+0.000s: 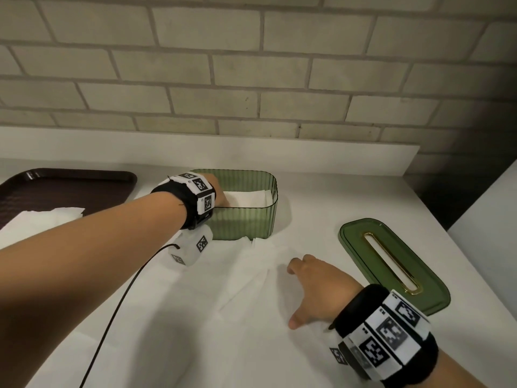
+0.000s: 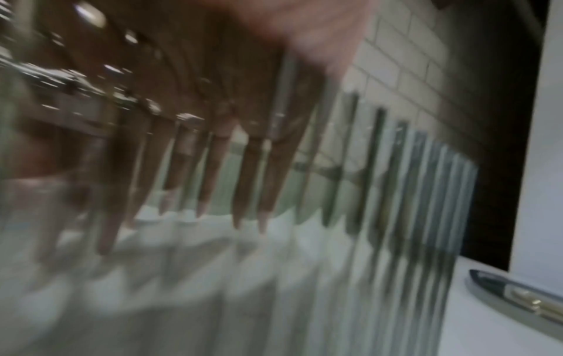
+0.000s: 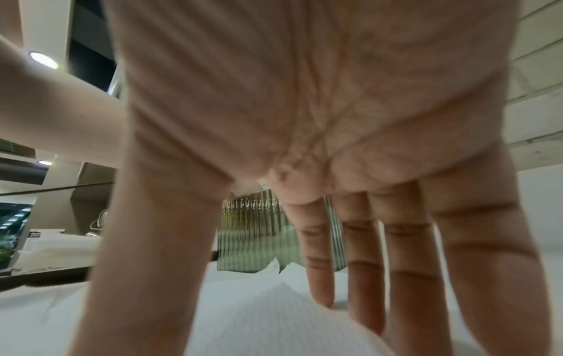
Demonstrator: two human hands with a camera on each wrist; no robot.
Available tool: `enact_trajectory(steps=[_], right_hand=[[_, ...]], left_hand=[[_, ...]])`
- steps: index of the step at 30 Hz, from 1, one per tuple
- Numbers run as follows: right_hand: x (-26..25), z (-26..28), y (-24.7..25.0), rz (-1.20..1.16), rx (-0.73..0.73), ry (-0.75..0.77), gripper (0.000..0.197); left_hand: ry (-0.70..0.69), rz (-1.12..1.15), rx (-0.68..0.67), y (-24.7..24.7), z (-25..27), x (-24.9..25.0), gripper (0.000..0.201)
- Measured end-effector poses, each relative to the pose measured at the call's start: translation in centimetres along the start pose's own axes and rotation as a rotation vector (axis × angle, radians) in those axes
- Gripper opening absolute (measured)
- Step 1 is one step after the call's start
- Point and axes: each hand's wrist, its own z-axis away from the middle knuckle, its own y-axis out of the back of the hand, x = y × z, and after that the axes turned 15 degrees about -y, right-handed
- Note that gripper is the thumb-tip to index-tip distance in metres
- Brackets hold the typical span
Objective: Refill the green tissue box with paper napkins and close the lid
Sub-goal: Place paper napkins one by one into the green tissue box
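The green ribbed tissue box (image 1: 246,219) stands open near the back of the counter, with white napkins (image 1: 251,198) lying inside. My left hand (image 1: 219,191) reaches down into its left end. The left wrist view is blurred, but its fingers (image 2: 213,168) show through the ribbed wall (image 2: 426,216), straight and touching the napkins in the box. In front of the box my right hand (image 1: 310,287) rests with straight fingers (image 3: 408,277) on loose napkins (image 1: 223,289) spread over the counter. The green lid (image 1: 391,264), with its gold-edged slot, lies flat to the right.
A dark brown tray (image 1: 64,189) sits at the back left, with more white napkins (image 1: 42,219) partly over its near edge. A tiled wall runs behind the counter. The counter ends at the right, just past the lid. A black cable (image 1: 112,317) trails from my left wrist.
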Motion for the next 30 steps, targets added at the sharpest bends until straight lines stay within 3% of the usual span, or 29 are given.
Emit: enact_trajectory(steps=[5, 9, 11, 15, 18, 22, 24, 26, 30], right_hand=[[-0.1, 0.0, 0.2, -0.028, -0.023, -0.017, 0.091], [-0.2, 0.0, 0.3, -0.046, -0.007, -0.026, 0.09], [-0.2, 0.0, 0.2, -0.036, 0.022, -0.008, 0.079], [0.0, 0.3, 1.0, -0.019, 0.095, 0.073, 0.028], [1.0, 0.8, 2.1, -0.121, 0.152, 0.116, 0.035], [2.7, 2.1, 4.7, -0.244, 0.24, 0.134, 0.022], [3.6, 2.6, 6.2, -0.335, 0.301, 0.124, 0.013], [4.5, 2.9, 7.6, -0.466, 0.378, 0.118, 0.021], [5.5, 3.1, 9.4, -0.778, 0.558, 0.1, 0.014]], left_hand=[[-0.075, 0.189, 0.159, 2.6, 3.2, 1.0, 0.041], [-0.22, 0.488, 0.384, 3.1, 7.3, 2.4, 0.015], [-0.302, 0.552, 0.429, 2.6, 9.5, 3.2, 0.006], [-0.367, 0.567, 0.313, 0.0, 12.0, 3.5, 0.008], [-0.374, 0.549, 0.18, -2.5, 12.5, 3.1, 0.007], [-0.341, 0.438, -0.001, -4.7, 12.4, 2.8, 0.015], [-0.32, 0.43, -0.048, -5.3, 12.2, 2.9, 0.022], [-0.323, 0.408, -0.075, -5.7, 12.1, 3.2, 0.025], [-0.288, 0.408, -0.103, -6.4, 11.6, 3.9, 0.026]])
